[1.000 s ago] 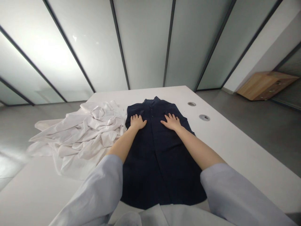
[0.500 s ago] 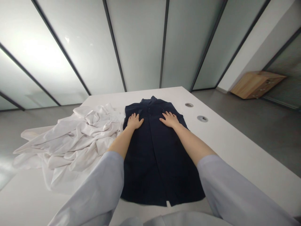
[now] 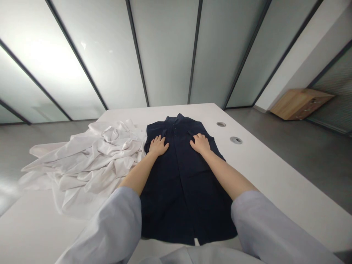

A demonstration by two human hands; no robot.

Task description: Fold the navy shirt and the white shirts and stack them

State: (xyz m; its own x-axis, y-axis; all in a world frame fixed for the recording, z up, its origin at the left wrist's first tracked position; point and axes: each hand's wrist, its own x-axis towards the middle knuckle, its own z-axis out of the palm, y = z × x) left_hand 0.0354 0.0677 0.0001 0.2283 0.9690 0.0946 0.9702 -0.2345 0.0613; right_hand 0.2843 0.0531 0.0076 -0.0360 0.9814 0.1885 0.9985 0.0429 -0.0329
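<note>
A dark navy shirt [image 3: 178,176] lies spread front side up on the white table, its collar at the far end and its hem toward me. No sleeves show at its sides; they may be folded under. My left hand [image 3: 158,145] rests flat on the left chest, fingers spread beside a small dark tab. On the right chest lies my right hand [image 3: 201,143], palm down with its fingers slightly bent. Both hands touch the cloth and hold nothing that I can see.
A crumpled heap of white cloth [image 3: 110,154] covers the table's left side and touches the shirt's edge. Two round cable grommets [image 3: 235,140] sit in the white table [image 3: 275,183] at right. Frosted glass panels [image 3: 165,51] stand behind; a wooden cabinet [image 3: 301,103] is on the floor.
My right hand has shifted slightly outward and its fingers have drawn in a little. My left hand stays almost in place on the shirt. The view has tilted slightly.
</note>
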